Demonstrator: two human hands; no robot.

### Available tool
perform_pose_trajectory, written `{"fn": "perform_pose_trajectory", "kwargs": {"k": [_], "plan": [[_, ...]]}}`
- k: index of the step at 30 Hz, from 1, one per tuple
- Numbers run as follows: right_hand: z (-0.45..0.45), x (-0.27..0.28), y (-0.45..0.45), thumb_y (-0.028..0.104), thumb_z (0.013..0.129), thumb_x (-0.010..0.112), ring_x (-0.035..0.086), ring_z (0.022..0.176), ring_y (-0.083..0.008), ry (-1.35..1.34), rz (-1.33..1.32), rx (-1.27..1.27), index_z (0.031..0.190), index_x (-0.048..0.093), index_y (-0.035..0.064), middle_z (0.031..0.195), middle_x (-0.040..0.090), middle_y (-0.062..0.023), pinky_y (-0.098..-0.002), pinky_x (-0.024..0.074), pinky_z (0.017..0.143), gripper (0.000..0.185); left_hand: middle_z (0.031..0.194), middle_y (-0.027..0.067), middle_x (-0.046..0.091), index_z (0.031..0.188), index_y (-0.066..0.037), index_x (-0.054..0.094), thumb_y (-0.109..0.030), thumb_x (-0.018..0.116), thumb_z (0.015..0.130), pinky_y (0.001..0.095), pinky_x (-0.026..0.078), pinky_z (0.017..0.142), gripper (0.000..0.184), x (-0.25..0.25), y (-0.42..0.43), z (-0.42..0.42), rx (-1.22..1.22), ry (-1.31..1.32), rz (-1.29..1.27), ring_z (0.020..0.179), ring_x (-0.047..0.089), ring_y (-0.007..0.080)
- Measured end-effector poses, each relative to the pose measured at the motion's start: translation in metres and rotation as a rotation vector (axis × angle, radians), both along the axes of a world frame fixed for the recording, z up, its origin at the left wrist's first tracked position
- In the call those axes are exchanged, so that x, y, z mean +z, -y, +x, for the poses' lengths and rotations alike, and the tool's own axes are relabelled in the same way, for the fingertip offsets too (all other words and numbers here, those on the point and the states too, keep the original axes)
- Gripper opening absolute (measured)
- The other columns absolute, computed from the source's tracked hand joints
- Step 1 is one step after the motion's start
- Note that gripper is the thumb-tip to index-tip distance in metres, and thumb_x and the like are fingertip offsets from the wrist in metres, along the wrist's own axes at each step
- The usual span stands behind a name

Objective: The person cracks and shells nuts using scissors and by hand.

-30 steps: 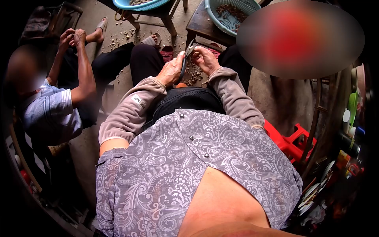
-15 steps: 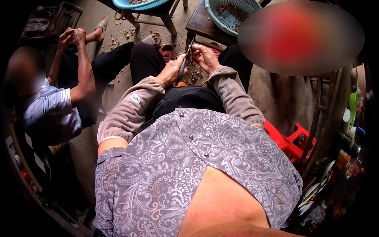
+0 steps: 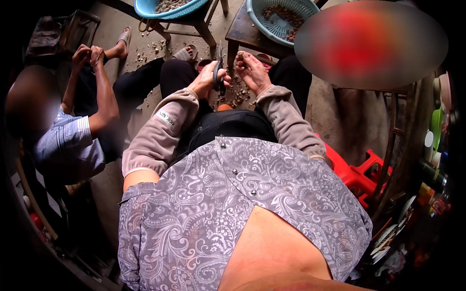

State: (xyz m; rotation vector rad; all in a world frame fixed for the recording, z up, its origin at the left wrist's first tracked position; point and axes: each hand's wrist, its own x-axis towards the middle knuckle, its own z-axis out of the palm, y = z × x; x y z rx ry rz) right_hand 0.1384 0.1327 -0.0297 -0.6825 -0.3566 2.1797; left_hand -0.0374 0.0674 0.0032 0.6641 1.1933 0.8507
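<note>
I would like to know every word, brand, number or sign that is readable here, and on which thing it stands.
No text can be read with certainty.
Left sleeve: a pale label with dark marks like letters, too small and blurred to read.
Right sleeve: a small mark, too unclear to tell.
Black cylinder, far right: light marks, too blurred to read.
Scissors: no text visible.

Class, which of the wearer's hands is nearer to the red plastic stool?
The right hand: it is ahead of the red plastic stool, slightly leftward. The left hand, gripping scissors, is farther left.
</note>
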Motion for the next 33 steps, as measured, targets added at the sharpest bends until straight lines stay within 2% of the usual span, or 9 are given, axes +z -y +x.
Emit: {"fn": "perform_pose_trajectory", "kwargs": {"k": [2,5,8,11,15,18,21,23,33], "plan": [[0.001,0.003,0.0,0.017,0.092,0.054,0.053,0.069,-0.008,-0.018,0.03,-0.048,0.101,0.06,0.0066,0.086,0.061,-0.0031,-0.0244,0.0483,0.066,0.015,0.077,0.0102,0.062,0.11,-0.003,0.053,-0.021,0.058,0.084,0.0257,0.05,0.06,0.032,-0.002,-0.025,-0.002,0.026,-0.181,0.038,0.064,0.061,0.0149],[0.004,0.008,-0.002,0.018,0.091,0.055,0.053,0.068,-0.0077,-0.008,0.071,-0.083,0.102,0.06,0.008,0.085,0.061,-0.0022,-0.0243,0.0479,0.065,0.015,0.089,0.0212,0.064,0.109,0.002,0.049,-0.028,0.061,0.081,0.038,0.05,0.073,0.042,-0.015,-0.073,-0.01,-0.083,-1.046,0.489,0.081,0.064,0.0309],[0.011,-0.002,-0.008,0.017,0.092,0.053,0.055,0.074,-0.0102,-0.081,0.103,-0.07,0.104,0.059,0.0063,0.09,0.061,-0.0045,-0.0257,0.0499,0.072,0.016,0.099,0.0281,0.06,0.115,0.004,0.042,-0.028,0.058,0.082,0.0441,0.046,0.081,0.049,-0.015,-0.117,-0.002,-0.222,-1.247,0.385,0.095,0.058,0.0419],[0.014,0.002,-0.01,0.017,0.092,0.053,0.055,0.073,-0.0097,-0.068,0.073,-0.095,0.104,0.059,0.0063,0.089,0.061,-0.0044,-0.0248,0.0497,0.07,0.016,0.098,0.0269,0.06,0.107,0.004,0.045,-0.029,0.061,0.081,0.0442,0.047,0.082,0.045,-0.017,-0.148,0.013,-0.265,-1.361,0.498,0.095,0.058,0.0407],[0.016,0.0,-0.012,0.017,0.092,0.054,0.055,0.073,-0.0092,-0.049,0.048,-0.152,0.103,0.059,0.0065,0.088,0.061,-0.0043,-0.0237,0.0491,0.069,0.016,0.095,0.0229,0.061,0.104,-0.002,0.053,-0.021,0.059,0.082,0.0427,0.048,0.08,0.03,-0.034,-0.168,0.026,-0.219,-1.41,0.693,0.091,0.06,0.0381],[0.016,-0.006,-0.012,0.016,0.092,0.054,0.055,0.073,-0.0089,0.007,0.019,-0.215,0.102,0.059,0.0069,0.088,0.061,-0.0038,-0.0229,0.0486,0.067,0.015,0.093,0.0196,0.063,0.101,-0.003,0.056,-0.015,0.055,0.084,0.0383,0.049,0.076,0.021,-0.013,-0.146,0.032,-0.095,-1.214,0.75,0.085,0.062,0.0337],[0.011,-0.005,-0.01,0.014,0.092,0.054,0.055,0.071,-0.0082,0.017,0.014,-0.25,0.1,0.059,0.0075,0.086,0.061,-0.0015,-0.0211,0.0479,0.065,0.012,0.087,0.0106,0.065,0.099,0.0,0.06,-0.017,0.059,0.087,0.0288,0.049,0.071,0.021,0.025,-0.09,0.042,-0.159,-0.631,0.562,0.079,0.062,0.0166],[0.005,-0.007,-0.007,0.014,0.09,0.057,0.054,0.068,-0.0074,0.021,0.062,-0.243,0.098,0.059,0.0081,0.083,0.061,-0.0002,-0.0198,0.0476,0.063,0.009,0.087,0.008,0.065,0.1,0.001,0.061,-0.018,0.061,0.087,0.0265,0.049,0.072,0.023,0.03,-0.064,0.044,-0.095,-0.482,0.472,0.08,0.06,0.012],[-0.002,-0.007,0.009,0.014,0.091,0.056,0.054,0.072,-0.0067,0.085,0.114,-0.074,0.097,0.057,0.0067,0.084,0.059,0.0008,-0.0192,0.0468,0.067,0.009,0.081,0.0087,0.063,0.093,0.0,0.058,-0.012,0.062,0.085,0.0258,0.049,0.066,0.015,0.018,-0.031,0.033,-0.015,-0.734,0.72,0.074,0.062,0.013]]}}
